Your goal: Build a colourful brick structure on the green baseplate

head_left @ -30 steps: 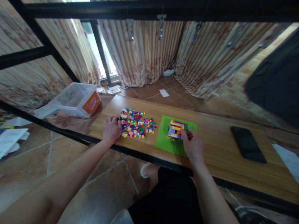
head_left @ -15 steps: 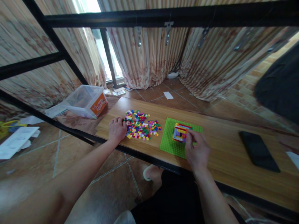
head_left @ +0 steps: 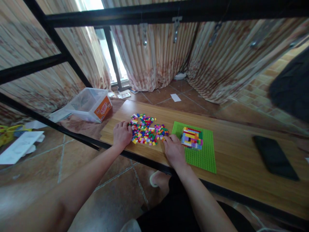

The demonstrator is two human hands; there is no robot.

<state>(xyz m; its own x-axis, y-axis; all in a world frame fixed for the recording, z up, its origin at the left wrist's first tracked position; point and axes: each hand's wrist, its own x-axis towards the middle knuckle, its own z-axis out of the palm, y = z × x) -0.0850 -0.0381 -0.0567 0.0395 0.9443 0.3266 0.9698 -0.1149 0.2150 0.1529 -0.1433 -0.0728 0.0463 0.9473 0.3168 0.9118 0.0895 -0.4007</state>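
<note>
My left hand rests on the table at the left edge of a pile of small colourful toy bricks. Its fingers are curled together, and anything under them is hidden. At the pile's right edge, my right hand reaches down with its fingers drawn together. A tiny yellow-orange bit shows by the fingertips, but I cannot tell whether it is held. Right of that hand lies a green baseplate, its left edge partly covered by the hand. On the plate stands a blocky multicoloured brick build.
A black phone lies on the right of the wooden table. Beyond the left end sits a clear plastic box with an orange label. A black metal frame crosses above, with curtains behind.
My right hand has left the brick build and moved left to the pile's right edge. The build is now uncovered. My left hand stays by the pile; the view has shifted slightly.
</note>
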